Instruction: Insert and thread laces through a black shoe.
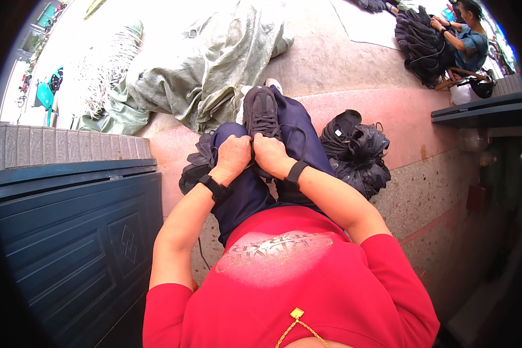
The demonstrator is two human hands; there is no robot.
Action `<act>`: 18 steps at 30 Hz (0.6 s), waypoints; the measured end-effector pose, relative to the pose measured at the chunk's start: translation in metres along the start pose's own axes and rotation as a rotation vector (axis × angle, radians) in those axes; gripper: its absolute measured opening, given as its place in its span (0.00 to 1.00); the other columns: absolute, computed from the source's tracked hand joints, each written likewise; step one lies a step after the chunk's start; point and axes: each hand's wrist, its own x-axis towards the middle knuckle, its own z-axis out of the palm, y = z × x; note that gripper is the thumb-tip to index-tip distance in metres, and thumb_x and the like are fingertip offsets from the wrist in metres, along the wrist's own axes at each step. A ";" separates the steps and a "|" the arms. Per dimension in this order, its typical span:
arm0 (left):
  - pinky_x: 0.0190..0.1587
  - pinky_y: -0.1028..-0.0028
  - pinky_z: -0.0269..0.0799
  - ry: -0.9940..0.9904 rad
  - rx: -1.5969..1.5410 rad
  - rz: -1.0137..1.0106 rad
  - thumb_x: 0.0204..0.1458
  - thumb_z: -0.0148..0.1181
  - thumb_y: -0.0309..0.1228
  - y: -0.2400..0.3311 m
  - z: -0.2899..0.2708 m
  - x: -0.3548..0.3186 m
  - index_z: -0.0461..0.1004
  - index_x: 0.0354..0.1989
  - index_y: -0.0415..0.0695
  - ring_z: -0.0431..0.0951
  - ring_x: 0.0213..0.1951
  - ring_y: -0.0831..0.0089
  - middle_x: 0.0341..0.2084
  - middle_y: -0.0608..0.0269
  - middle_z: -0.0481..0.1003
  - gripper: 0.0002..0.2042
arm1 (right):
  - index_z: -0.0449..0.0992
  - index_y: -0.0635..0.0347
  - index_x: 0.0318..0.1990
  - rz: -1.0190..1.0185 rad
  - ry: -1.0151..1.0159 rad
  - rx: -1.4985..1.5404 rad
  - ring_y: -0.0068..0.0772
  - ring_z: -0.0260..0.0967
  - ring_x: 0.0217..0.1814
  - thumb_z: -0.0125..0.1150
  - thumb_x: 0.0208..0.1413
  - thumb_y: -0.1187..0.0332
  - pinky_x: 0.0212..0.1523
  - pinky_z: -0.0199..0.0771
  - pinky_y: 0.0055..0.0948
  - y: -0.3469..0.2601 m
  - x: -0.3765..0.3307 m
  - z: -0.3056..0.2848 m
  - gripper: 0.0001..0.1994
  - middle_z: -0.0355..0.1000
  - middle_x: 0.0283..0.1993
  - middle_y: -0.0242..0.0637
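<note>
A black lace-up shoe (262, 110) rests on my lap between my thighs, its toe pointing away from me. My left hand (233, 155) is closed against the shoe's near left side; its fingertips are tucked in, so what they grip is hidden. Close beside it, my right hand (271, 155) is closed in a pinch at the near end of the lacing. The black shoelace (303, 136) curves out to the right of the shoe, near my right wrist.
Bundled black shoes (356, 152) lie on the floor to the right, with more dark shoes (196, 168) by my left leg. Grey-green sacking (185, 75) is heaped ahead. A blue panelled door (81, 249) stands left. Another person (470, 43) sits far right, handling a dark bundle.
</note>
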 end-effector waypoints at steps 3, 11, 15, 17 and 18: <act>0.27 0.63 0.68 0.031 0.017 -0.004 0.46 0.50 0.30 -0.001 -0.003 -0.001 0.73 0.29 0.43 0.71 0.24 0.57 0.16 0.51 0.69 0.07 | 0.65 0.68 0.33 -0.073 -0.084 -0.060 0.50 0.71 0.33 0.46 0.47 0.71 0.33 0.71 0.40 -0.005 -0.005 -0.009 0.08 0.71 0.29 0.51; 0.25 0.61 0.70 0.138 0.193 -0.220 0.46 0.48 0.29 -0.002 -0.017 0.003 0.71 0.30 0.42 0.74 0.22 0.56 0.17 0.50 0.72 0.07 | 0.60 0.55 0.24 -0.161 -0.354 1.619 0.16 0.45 0.11 0.43 0.53 0.66 0.24 0.62 0.23 0.008 -0.032 -0.162 0.08 0.49 0.12 0.21; 0.32 0.59 0.69 -0.013 0.018 -0.300 0.44 0.48 0.30 0.013 -0.016 0.015 0.72 0.30 0.40 0.74 0.28 0.51 0.22 0.46 0.73 0.09 | 0.60 0.55 0.27 -0.529 -0.137 1.806 0.16 0.37 0.11 0.35 0.55 0.64 0.33 0.55 0.28 -0.002 -0.053 -0.234 0.09 0.43 0.11 0.18; 0.36 0.60 0.68 -0.135 -0.123 -0.196 0.43 0.50 0.31 0.011 -0.019 0.023 0.73 0.29 0.41 0.73 0.32 0.52 0.25 0.48 0.73 0.09 | 0.60 0.54 0.28 -0.724 -0.157 1.833 0.16 0.37 0.10 0.37 0.54 0.62 0.31 0.52 0.27 0.000 -0.054 -0.248 0.08 0.43 0.11 0.18; 0.35 0.65 0.68 -0.137 -0.123 -0.144 0.42 0.53 0.31 0.008 -0.020 0.027 0.74 0.30 0.41 0.74 0.31 0.58 0.24 0.51 0.74 0.09 | 0.60 0.54 0.28 -0.723 -0.155 1.837 0.16 0.37 0.10 0.37 0.54 0.62 0.31 0.52 0.27 0.000 -0.054 -0.249 0.08 0.43 0.11 0.18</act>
